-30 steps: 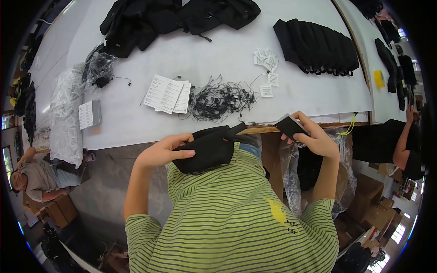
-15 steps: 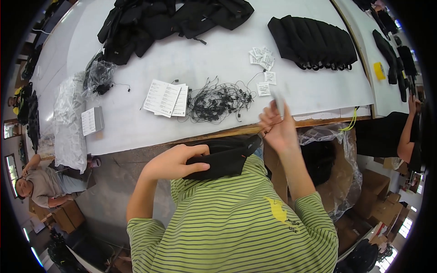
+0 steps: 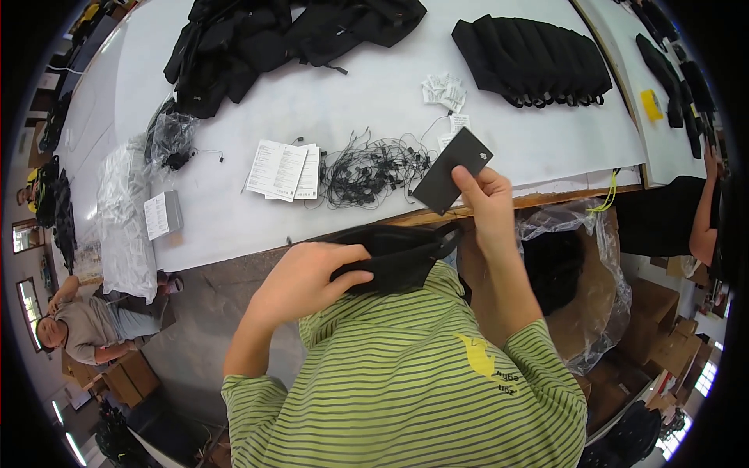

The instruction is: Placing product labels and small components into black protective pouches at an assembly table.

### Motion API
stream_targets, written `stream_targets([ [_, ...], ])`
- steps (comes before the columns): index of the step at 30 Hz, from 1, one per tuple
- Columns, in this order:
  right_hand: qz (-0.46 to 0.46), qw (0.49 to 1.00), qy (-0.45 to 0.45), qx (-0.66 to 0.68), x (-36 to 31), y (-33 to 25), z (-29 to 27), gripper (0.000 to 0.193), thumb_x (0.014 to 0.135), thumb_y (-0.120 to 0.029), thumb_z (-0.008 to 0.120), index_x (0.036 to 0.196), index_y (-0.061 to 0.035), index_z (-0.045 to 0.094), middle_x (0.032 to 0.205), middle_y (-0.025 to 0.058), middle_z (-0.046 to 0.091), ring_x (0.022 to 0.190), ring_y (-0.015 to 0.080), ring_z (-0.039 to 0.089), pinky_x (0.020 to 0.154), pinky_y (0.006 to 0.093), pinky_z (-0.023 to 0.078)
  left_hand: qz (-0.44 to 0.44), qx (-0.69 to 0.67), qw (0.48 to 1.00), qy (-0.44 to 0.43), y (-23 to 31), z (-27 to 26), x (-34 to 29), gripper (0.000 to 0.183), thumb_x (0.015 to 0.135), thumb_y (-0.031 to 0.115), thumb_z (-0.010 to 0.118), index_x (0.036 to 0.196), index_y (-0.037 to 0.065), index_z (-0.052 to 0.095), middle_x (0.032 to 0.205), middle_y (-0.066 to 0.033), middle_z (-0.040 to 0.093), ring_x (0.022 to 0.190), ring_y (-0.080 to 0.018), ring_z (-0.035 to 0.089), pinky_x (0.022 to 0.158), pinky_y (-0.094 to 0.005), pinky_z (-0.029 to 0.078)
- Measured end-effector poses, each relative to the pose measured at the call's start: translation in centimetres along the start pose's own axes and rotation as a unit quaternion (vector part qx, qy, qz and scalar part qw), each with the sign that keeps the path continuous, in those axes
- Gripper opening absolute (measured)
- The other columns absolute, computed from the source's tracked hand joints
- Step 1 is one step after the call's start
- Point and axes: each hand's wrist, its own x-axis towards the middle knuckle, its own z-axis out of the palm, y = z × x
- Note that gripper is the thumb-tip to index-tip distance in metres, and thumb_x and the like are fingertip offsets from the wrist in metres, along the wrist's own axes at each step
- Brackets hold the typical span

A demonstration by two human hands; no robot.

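Note:
My left hand [image 3: 310, 282] grips the near left part of a small black fabric pouch [image 3: 402, 269], thumb on the outside and fingers at its rim. The pouch is held close to my body, below the table edge, and its mouth gapes upward. A small loop stands at its right end. In my right hand [image 3: 494, 204], a black rectangular card [image 3: 451, 173] with a small pale mark is pinched under the thumb, tilted above the table edge. Whether a cord joins the card to the pouch, I cannot tell.
On the white table [image 3: 234, 226] lie tangled black strings [image 3: 374, 173], white printed cards [image 3: 277, 168], small white packets [image 3: 445, 92], a row of black pouches [image 3: 534, 62] and a black fabric heap [image 3: 289, 39]. A plastic-lined carton [image 3: 585, 312] stands at right. Co-workers sit at both sides.
The card in my right hand has turned from a blurred, edge-on view to show its black face. My left hand and the pouch have shifted slightly right and up, its mouth showing wider.

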Motion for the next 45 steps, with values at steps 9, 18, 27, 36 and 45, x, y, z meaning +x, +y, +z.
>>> stream_targets([
  [9, -0.161, 0.675, -0.342, -0.634, -2.1, -4.0, -0.2, 0.033, 0.081, -0.04, 0.066, 0.073, -0.0081, 0.069, 0.057, 0.0106, 0.059, 0.054, 0.0282, 0.059, 0.053, 0.0374, 0.046, 0.251, 0.188, 0.94, 0.132, 2.9, 1.8, 3.0, 0.019, 0.073, 0.014, 0.072, 0.087, 0.006, 0.063, 0.122, -0.0075, 0.053, 0.114, -0.0288, 0.05, 0.093, -0.0394, 0.044],
  [18, -0.081, 0.76, -0.33, -0.554, -5.5, -3.0, -4.4, 0.035, 0.076, -0.046, 0.072, 0.082, -0.0113, 0.071, 0.054, 0.0087, 0.057, 0.048, 0.0268, 0.056, 0.049, 0.0317, 0.043, 0.14, -0.039, 0.979, -0.143, 0.9, -0.1, 10.1, 0.023, 0.086, 0.027, 0.063, 0.09, 0.005, 0.065, 0.081, -0.0093, 0.062, 0.076, -0.0252, 0.059, 0.07, -0.0358, 0.047],
  [27, -0.209, 0.776, -0.227, -0.55, -7.4, -2.7, -6.4, 0.024, 0.074, -0.034, 0.075, 0.072, -0.0097, 0.072, 0.052, 0.0046, 0.057, 0.047, 0.0229, 0.056, 0.049, 0.0308, 0.043, 0.164, 0.191, 0.948, 0.197, -2.9, 4.4, 26.7, 0.026, 0.08, 0.022, 0.068, 0.097, 0.005, 0.059, 0.103, -0.0108, 0.058, 0.1, -0.0298, 0.056, 0.086, -0.0378, 0.045],
  [36, -0.296, 0.679, -0.107, -0.664, -4.0, -4.5, -8.3, 0.016, 0.07, -0.025, 0.076, 0.077, -0.0107, 0.073, 0.053, 0.0031, 0.057, 0.048, 0.0204, 0.054, 0.048, 0.0315, 0.039, 0.221, -0.057, 0.953, 0.199, 3.4, -1.4, 18.7, 0.014, 0.083, 0.018, 0.066, 0.093, 0.008, 0.068, 0.095, -0.0062, 0.062, 0.093, -0.0261, 0.056, 0.08, -0.0353, 0.045],
  [45, -0.364, 0.702, -0.09, -0.605, -2.1, -5.5, -2.4, 0.015, 0.069, -0.02, 0.078, 0.079, -0.0101, 0.074, 0.051, 0.002, 0.055, 0.046, 0.0174, 0.052, 0.047, 0.0301, 0.036, 0.177, -0.165, 0.866, 0.438, -1.2, 0.0, 10.3, 0.068, 0.078, 0.025, 0.075, 0.134, 0.006, 0.041, 0.141, -0.0155, 0.032, 0.125, -0.0311, 0.041, 0.106, -0.0421, 0.03],
])
